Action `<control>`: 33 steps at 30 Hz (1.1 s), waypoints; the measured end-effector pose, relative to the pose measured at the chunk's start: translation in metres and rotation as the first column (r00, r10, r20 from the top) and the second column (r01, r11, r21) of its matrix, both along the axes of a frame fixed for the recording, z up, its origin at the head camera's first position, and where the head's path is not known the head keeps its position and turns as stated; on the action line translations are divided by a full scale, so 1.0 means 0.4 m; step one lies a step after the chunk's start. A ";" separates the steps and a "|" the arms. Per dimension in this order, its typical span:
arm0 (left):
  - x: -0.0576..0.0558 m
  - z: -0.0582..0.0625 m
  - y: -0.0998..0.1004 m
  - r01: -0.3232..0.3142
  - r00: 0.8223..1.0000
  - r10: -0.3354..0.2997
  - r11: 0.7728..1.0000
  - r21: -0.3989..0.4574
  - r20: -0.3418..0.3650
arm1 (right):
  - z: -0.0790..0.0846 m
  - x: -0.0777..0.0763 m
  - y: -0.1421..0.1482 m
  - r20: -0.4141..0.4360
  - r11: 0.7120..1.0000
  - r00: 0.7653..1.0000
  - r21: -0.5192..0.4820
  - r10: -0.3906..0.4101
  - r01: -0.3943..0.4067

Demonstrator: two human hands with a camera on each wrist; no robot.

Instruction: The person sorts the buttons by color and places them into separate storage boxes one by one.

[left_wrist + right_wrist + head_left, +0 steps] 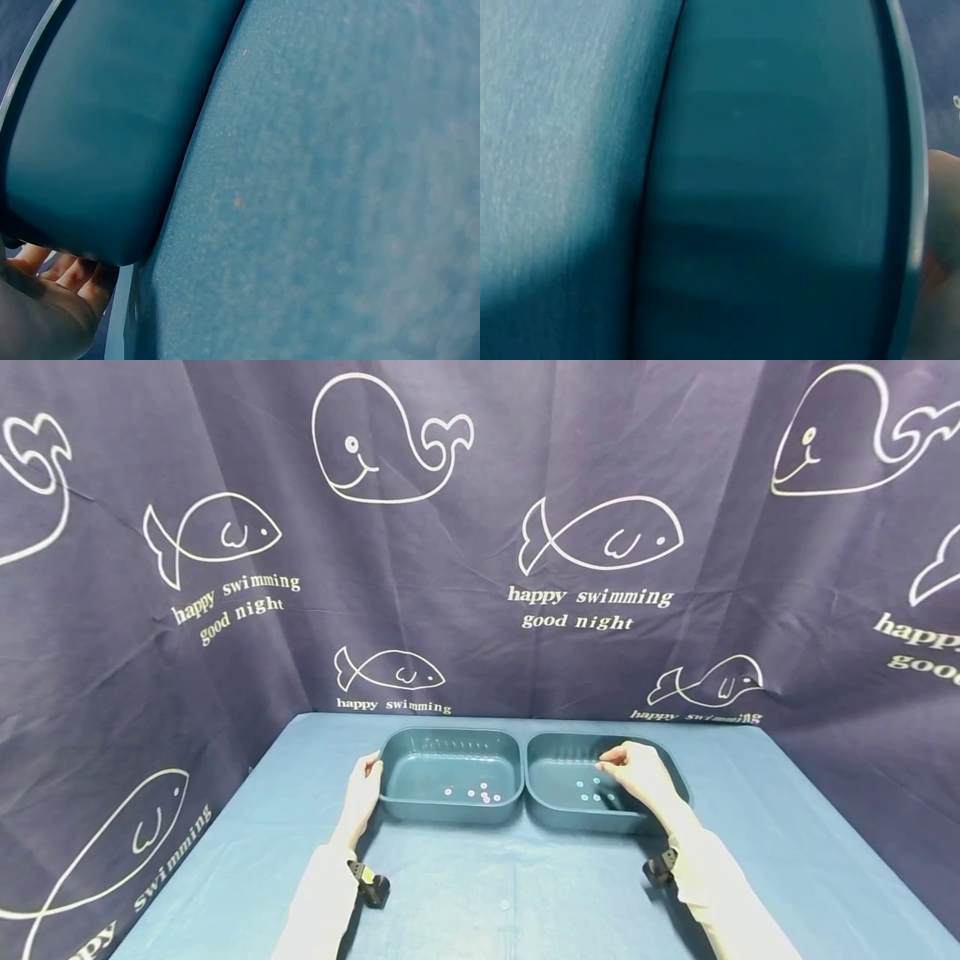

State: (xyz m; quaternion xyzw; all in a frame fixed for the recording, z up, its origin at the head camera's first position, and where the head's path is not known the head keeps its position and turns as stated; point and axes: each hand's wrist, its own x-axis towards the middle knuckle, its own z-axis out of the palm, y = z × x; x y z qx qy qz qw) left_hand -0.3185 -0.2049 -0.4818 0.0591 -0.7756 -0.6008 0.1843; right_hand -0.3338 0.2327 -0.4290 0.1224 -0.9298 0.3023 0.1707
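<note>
My left hand (363,789) holds the left end of the left dark teal bin (450,810); its fingers (75,274) bend against the bin's end wall in the left wrist view. Several small pinkish ring-like discs (471,793) lie on that bin's floor, toward the front right. Over the right dark teal bin (585,818) reaches my right hand (641,772), thumb and fingertips close together; I cannot tell whether they pinch anything. Several small light-blue discs (597,797) lie below and left of it. In the right wrist view the bin's wall hides most of this hand.
Both bins stand side by side, nearly touching, toward the back of a table (480,893) with a light blue cover. A dark curtain (480,543) with white whale and fish drawings hangs behind and at the sides. Each wrist wears a small black camera (373,889).
</note>
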 end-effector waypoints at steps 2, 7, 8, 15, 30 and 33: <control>0.000 0.001 0.000 0.000 1.000 0.000 1.000 0.004 0.003 | 0.004 0.005 -0.003 -0.007 1.000 1.000 -0.005 0.003 -0.003; 0.004 0.001 0.000 -0.003 1.000 0.003 1.000 0.009 0.020 | 0.009 0.018 -0.022 -0.037 0.999 0.999 -0.041 0.019 -0.021; 0.005 0.001 0.000 -0.005 1.000 0.004 1.000 0.010 0.024 | 0.010 0.021 -0.026 -0.046 0.998 0.999 -0.050 0.026 -0.028; 0.004 0.006 0.001 -0.014 0.999 0.013 1.000 0.006 0.029 | 0.017 0.043 -0.064 -0.087 0.993 0.994 -0.095 0.065 -0.073; 0.004 0.010 0.001 -0.006 0.999 0.005 1.000 0.011 0.038 | 0.046 0.104 -0.142 -0.080 0.974 0.978 -0.109 0.193 -0.201; 0.004 0.010 0.000 -0.002 0.999 0.002 1.000 0.009 0.043 | 0.048 0.116 -0.158 -0.077 0.970 0.976 -0.117 0.203 -0.211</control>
